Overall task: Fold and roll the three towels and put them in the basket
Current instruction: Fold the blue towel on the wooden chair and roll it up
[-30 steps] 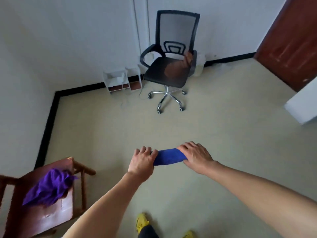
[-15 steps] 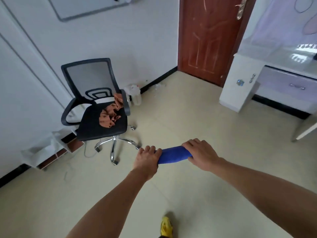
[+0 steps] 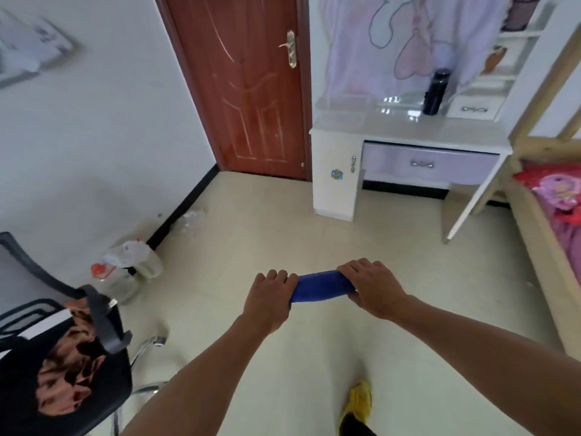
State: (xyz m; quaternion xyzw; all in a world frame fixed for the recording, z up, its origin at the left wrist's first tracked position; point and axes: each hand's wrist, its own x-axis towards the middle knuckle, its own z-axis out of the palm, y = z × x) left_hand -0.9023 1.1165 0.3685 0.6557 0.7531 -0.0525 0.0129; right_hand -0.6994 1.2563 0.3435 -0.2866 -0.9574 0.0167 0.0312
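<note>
The view has swung right since half a second ago: brown door (image 3: pixel 251 89) and white desk (image 3: pixel 408 133) now fill the top, office chair (image 3: pixel 63 357) at lower left. The wall board (image 3: pixel 28 51) is too blurred to read. The rolled blue towel (image 3: pixel 320 286) spans the hands above the floor — left hand (image 3: pixel 267 298) grips one end, right hand (image 3: pixel 374 287) the other

Matt blue cloth of the towel (image 3: pixel 320 286) you hold, smooth pale floor (image 3: pixel 251 234) with a dull sheen under you, varnished red-brown wood door (image 3: pixel 248 89), brassy metal handle (image 3: pixel 291 48), glossy white desk top (image 3: pixel 408 129), chrome chair base (image 3: pixel 151 343), bare pale wood bed frame (image 3: pixel 539 253).
</note>
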